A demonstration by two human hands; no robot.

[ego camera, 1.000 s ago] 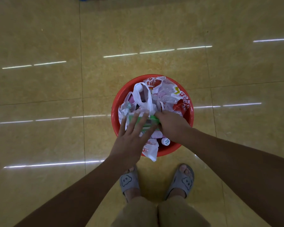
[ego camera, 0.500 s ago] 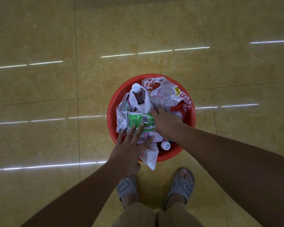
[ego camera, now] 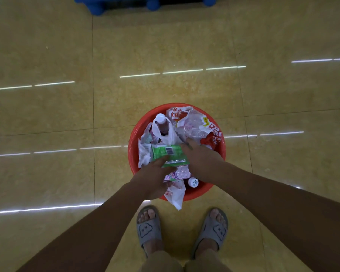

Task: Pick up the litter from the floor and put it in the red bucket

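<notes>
Red bucket [ego camera: 133, 154] sits on the yellow tiled floor [ego camera: 67, 114] just ahead of the person's feet in grey slippers [ego camera: 148, 232], packed to the rim with litter. Both hands are over the near half of the bucket, pressing on the pile. Left hand [ego camera: 152, 178] comes in from the near-left, fingers curled down onto the near edge of a green wrapper [ego camera: 166, 152] with a barcode; it lies flat on top of the heap, directly ahead of the left fingers and touching them. Grip not clear: fingers narrow and bent onto the wrapper, can't tell if pinching or just pushing. Right hand [ego camera: 199, 160] comes from the right, palm down, fingers loosely spread and resting on the pile at the wrapper's right end, touching it; not closed around anything visible. Behind the wrapper, a white plastic bag [ego camera: 165, 132] with a loop handle around a bottle [ego camera: 162, 122] with a white cap. Far-right side of bucket holds a clear bag with red print [ego camera: 196, 124]. Between the two wrists, a pink-printed packet [ego camera: 180, 173] and a small white bottle cap [ego camera: 193, 182] by the near rim. Another white bag [ego camera: 175, 195] hangs out over the near rim toward the feet. Blue object [ego camera: 114, 4] at the top edge, well apart from the bucket.
</notes>
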